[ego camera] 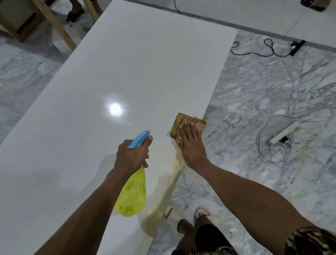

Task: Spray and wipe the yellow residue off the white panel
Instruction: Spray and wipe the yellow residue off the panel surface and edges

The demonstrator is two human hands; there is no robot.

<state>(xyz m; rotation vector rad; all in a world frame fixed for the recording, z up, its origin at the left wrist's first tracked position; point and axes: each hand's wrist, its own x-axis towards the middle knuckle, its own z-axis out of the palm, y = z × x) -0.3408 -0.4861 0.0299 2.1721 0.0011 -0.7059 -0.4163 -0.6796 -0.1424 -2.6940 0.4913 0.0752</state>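
My left hand (131, 155) is curled around the neck of the spray bottle (132, 190), fingers wrapped tight and one finger up by the blue nozzle, the yellow body hanging below my fist over the white panel (89, 98). My right hand (190, 145) lies flat with the fingers straight and spread — pressing a brown folded cloth (187, 121) down onto the panel, right at its near right edge. The cloth pokes out beyond my fingertips and one corner reaches the panel's rim. The yellow residue (176, 164) runs as a faint smear along that same edge, just below my right palm, and more of it shows as a pale stain near the bottle's base. The panel is glossy, with a bright lamp reflection in its middle. It lies above the marbled floor (272, 178), where a power strip (284, 133) and tangled cables (284, 98) sit well off to my right.
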